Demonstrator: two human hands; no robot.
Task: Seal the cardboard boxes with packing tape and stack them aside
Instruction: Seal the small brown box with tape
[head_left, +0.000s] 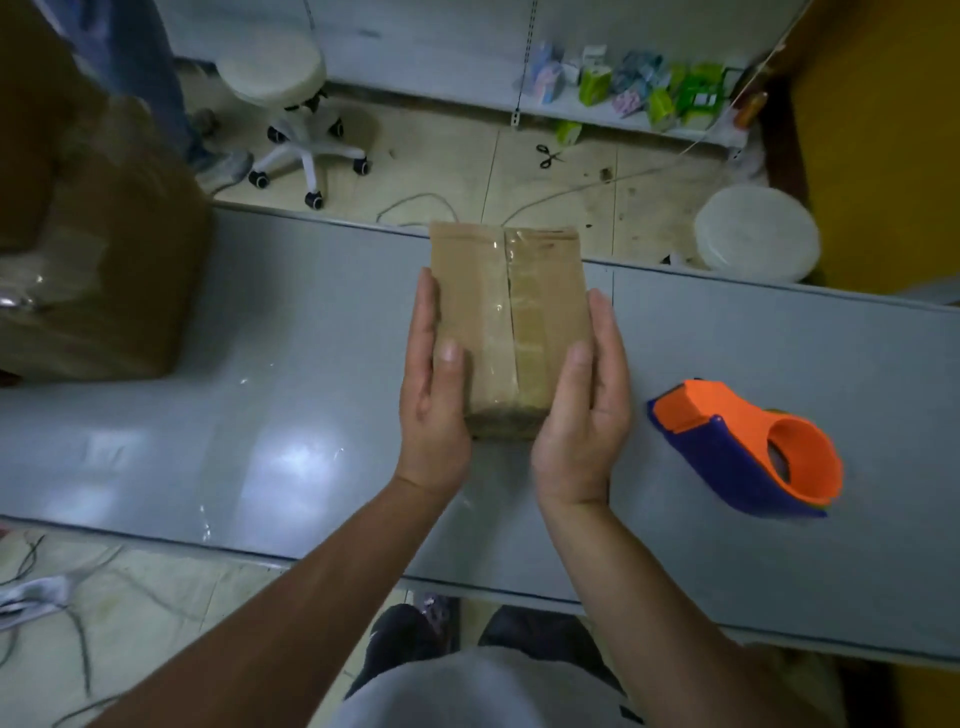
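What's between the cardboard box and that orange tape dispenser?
The right hand holding the cardboard box, then bare table before the tape dispenser; head view.

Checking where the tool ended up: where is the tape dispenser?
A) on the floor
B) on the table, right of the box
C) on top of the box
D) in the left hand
B: the tape dispenser lies on the table, apart from and right of the box.

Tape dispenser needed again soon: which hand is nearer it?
Right. The right hand grips the box on the side facing the tape dispenser; the left hand grips its opposite side.
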